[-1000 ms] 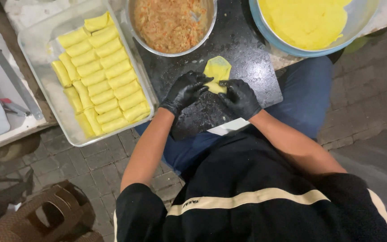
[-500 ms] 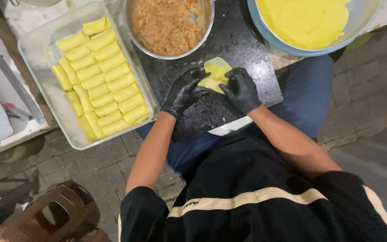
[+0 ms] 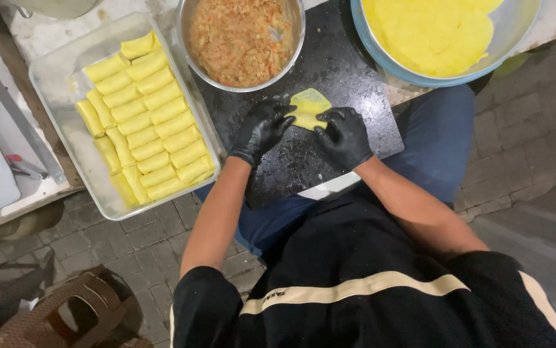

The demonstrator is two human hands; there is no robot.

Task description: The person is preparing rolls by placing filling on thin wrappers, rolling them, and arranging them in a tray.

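While both black-gloved hands work on the dark board (image 3: 355, 84), the left hand (image 3: 264, 129) and right hand (image 3: 344, 136) press in from either side of a yellow wrapper (image 3: 308, 108), which lies flat on the board near its middle, partly folded into a roll. The left hand's fingers (image 3: 282, 119) curl over the wrapper's left end and the right hand's fingers (image 3: 327, 122) curl over its right end; both hands are half-closed, pinching the folded edges rather than fully clenched around it. The wrapper's far flap lies flat on the board beyond the fingertips.

Just beyond the board's far left edge stands a metal bowl (image 3: 188, 45) of shredded orange-brown filling. At the board's far right corner sits a blue-rimmed basin (image 3: 420, 78) holding a stack of flat yellow sheets (image 3: 432, 32). Left of the board, touching its side, a metal tray (image 3: 85, 174) carries finished yellow rolls (image 3: 143, 122) packed in two close columns. Below the board, on the near side, the person's blue trousers (image 3: 439, 142) and a black shirt (image 3: 368, 270) with a pale stripe fill the view.
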